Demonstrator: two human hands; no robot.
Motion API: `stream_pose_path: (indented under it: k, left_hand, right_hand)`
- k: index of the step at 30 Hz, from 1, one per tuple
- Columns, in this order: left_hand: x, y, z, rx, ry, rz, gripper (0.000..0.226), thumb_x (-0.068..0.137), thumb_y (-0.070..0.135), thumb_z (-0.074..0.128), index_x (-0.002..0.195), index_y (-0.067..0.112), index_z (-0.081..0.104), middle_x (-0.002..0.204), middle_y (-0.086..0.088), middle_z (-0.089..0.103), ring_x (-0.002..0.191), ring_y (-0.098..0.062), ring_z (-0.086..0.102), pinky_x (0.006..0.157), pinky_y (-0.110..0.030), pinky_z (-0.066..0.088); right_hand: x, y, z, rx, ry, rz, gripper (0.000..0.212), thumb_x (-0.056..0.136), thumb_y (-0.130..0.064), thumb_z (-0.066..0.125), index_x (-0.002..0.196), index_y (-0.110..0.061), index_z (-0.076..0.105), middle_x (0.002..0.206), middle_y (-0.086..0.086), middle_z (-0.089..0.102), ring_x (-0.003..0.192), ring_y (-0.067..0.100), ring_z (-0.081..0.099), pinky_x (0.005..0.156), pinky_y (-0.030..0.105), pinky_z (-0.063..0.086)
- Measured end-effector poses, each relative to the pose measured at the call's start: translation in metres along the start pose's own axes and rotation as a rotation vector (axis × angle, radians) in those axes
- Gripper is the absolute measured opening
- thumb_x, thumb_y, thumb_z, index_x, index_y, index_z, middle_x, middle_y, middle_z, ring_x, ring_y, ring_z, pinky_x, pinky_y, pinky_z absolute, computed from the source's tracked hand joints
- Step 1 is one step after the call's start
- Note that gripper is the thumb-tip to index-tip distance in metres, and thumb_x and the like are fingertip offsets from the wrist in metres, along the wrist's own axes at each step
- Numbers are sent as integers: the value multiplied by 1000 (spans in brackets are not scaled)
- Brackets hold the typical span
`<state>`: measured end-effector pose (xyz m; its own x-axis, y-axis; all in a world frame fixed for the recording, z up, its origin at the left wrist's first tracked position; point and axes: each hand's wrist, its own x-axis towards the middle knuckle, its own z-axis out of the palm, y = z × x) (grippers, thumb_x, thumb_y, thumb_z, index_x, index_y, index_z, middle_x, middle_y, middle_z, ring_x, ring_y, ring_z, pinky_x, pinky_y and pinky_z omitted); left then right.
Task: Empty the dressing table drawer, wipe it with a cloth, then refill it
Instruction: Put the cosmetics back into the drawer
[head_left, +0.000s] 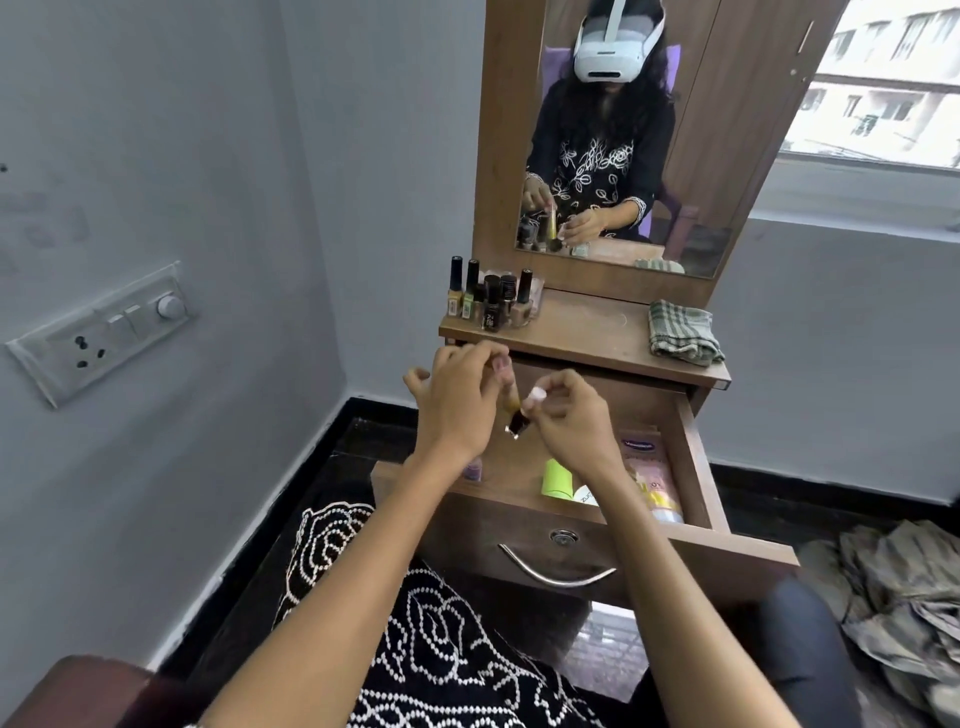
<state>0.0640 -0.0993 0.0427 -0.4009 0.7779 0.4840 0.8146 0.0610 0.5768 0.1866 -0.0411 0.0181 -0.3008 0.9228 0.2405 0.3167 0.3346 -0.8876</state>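
Both hands hover over the open brown wooden drawer. The left hand pinches a small dark-capped nail polish bottle; the right hand pinches something pale. Best set them upright beside the cluster of nail polish bottles on the worktop beyond the left hand.

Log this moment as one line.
stage: emptying | left hand: holds small dark nail polish bottle | right hand: pinches it | open wooden drawer: partly full
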Motion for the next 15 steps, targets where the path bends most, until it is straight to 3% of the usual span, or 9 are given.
stream_pose_path:
  k: [3,9,15]
  left_hand:
    - [-16,-12,5,-36,-72,-32,21,94,33,48,113,33,58,110,17,58,114,-6,42,79,-26,10]
    - [-30,-26,13,-21,-180,-73,22,94,32,49,114,37,57,111,19,59,114,-4,40,82,-30,13]
    - [-33,-27,12,17,-287,-70,23,94,28,50,115,37,57,111,19,60,115,-5,39,89,-34,16]
  right_hand:
    - [-16,1,0,-21,-33,32,14,86,-5,64,94,-14,56,81,-7,61,69,13,65,66,23,51]
    - [-32,7,3,-63,-60,54,14,85,-8,65,91,-17,56,80,-12,56,64,6,60,57,8,43]
    - [-34,10,2,-68,-71,48,16,85,-7,66,94,-17,57,82,-12,55,66,3,58,57,5,44]
